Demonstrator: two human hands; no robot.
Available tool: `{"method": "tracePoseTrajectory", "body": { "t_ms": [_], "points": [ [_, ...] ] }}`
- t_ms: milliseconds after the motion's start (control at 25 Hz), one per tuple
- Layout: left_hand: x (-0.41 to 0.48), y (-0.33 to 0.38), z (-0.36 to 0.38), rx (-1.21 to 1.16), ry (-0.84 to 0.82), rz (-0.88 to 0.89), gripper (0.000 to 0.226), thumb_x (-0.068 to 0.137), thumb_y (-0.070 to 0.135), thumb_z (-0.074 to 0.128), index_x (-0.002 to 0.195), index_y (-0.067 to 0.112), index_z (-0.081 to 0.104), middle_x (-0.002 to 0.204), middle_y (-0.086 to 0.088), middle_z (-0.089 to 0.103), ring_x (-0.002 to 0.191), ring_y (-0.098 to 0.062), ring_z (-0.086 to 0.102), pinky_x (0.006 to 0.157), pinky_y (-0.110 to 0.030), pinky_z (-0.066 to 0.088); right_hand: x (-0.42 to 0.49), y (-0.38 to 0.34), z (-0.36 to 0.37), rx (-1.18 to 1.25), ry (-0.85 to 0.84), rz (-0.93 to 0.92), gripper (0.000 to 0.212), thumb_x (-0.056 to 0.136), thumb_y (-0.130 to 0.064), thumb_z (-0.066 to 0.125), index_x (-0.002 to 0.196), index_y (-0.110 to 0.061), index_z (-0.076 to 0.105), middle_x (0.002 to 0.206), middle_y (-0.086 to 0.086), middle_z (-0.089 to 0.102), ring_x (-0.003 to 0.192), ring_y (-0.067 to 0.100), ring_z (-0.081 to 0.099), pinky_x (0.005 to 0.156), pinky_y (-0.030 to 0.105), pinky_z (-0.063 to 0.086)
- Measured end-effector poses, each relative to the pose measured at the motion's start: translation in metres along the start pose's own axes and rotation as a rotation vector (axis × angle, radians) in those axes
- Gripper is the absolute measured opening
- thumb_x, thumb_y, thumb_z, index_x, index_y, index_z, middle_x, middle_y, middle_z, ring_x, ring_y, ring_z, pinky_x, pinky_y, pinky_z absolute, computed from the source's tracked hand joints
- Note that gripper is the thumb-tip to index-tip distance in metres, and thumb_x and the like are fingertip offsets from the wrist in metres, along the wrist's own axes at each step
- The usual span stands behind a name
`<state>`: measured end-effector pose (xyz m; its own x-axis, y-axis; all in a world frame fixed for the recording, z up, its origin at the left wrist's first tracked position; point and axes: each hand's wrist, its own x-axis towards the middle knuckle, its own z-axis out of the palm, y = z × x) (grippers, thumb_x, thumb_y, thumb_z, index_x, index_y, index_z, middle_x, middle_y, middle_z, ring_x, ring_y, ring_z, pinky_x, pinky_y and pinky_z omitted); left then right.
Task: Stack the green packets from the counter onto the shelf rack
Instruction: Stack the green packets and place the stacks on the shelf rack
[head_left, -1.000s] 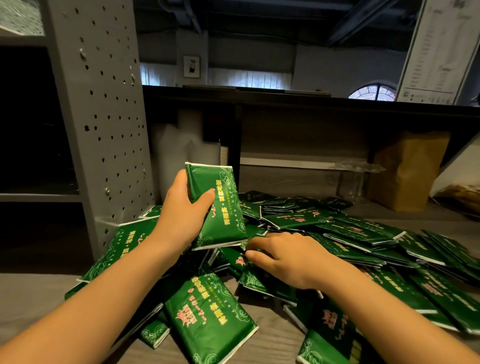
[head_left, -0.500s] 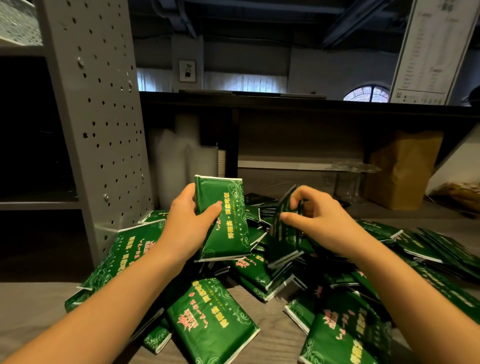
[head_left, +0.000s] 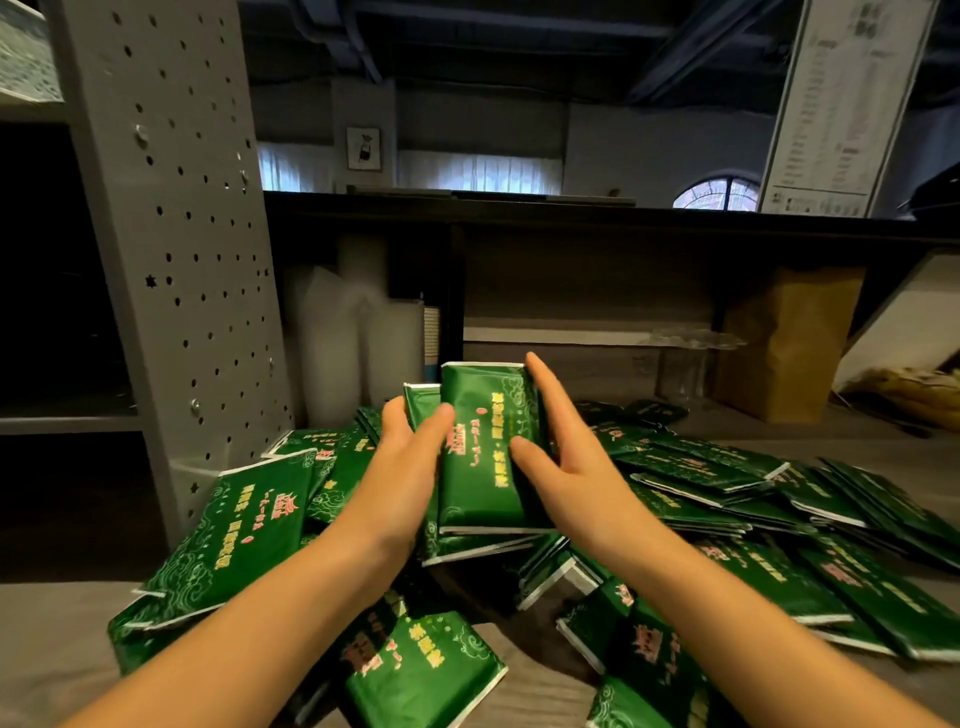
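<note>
Shelving stands at nine o'clock from the hands: the grey perforated shelf rack (head_left: 176, 260), its bays too dark to tell what they hold. At its foot the loose green packets (head_left: 244, 525) begin, a heap that spreads across the grey wood-grain counter (head_left: 52, 649) toward three o'clock. At the middle, the left hand (head_left: 410, 467) grips the held packets (head_left: 483, 457), thumb curled over the front face and fingers behind; at least two are upright in it, one offset behind at ten o'clock. The right hand (head_left: 566, 467) is flat and open, its straight fingers pressing the right edge and its thumb resting on the face. Behind them at eleven o'clock, translucent plastic sleeves (head_left: 353, 353) stand against the back wall. At two o'clock a brown paper bag (head_left: 784, 343) sits upright, its contents hidden. Above, a dark ledge crosses the room, with an arched window (head_left: 719, 195) and a leaning menu board (head_left: 841, 104) at one o'clock.
</note>
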<state>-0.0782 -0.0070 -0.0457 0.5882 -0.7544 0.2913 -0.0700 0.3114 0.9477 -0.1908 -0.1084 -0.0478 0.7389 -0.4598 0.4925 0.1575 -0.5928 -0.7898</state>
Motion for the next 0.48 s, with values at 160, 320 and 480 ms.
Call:
{"method": "tracePoseTrajectory", "body": {
  "t_ms": [160,320,480],
  "points": [
    [-0.003,-0.005,0.004,0.097,-0.039,0.09,0.032,0.093,0.011,0.053,0.118,0.027,0.041,0.102,0.004,0.068,0.089,-0.007,0.068,0.073,-0.025,0.055,-0.001,0.003,0.012,-0.077,-0.038,0.02,0.068,0.1,-0.013,0.039,0.149,-0.036,-0.004,0.109,-0.057,0.02,0.1,-0.042,0.027,0.083,-0.008,0.026],
    [0.0,-0.005,-0.002,0.178,-0.05,0.139,0.038,0.091,0.007,0.057,0.119,0.031,0.047,0.106,0.006,0.069,0.096,-0.008,0.067,0.079,-0.029,0.054,-0.002,-0.003,-0.007,-0.39,-0.072,-0.053,0.067,0.1,-0.032,0.038,0.149,-0.036,-0.007,0.133,-0.036,0.025,0.127,-0.01,0.03,0.103,0.015,0.027],
    [0.003,-0.005,-0.005,0.169,-0.052,0.112,0.044,0.092,0.007,0.055,0.11,0.047,0.05,0.109,0.012,0.068,0.101,-0.009,0.065,0.085,-0.032,0.054,0.008,0.007,-0.046,-1.09,0.006,0.015,0.051,0.1,-0.04,0.032,0.149,-0.027,0.021,0.149,-0.006,0.036,0.134,0.017,0.034,0.106,0.034,0.031]
  ]
}}
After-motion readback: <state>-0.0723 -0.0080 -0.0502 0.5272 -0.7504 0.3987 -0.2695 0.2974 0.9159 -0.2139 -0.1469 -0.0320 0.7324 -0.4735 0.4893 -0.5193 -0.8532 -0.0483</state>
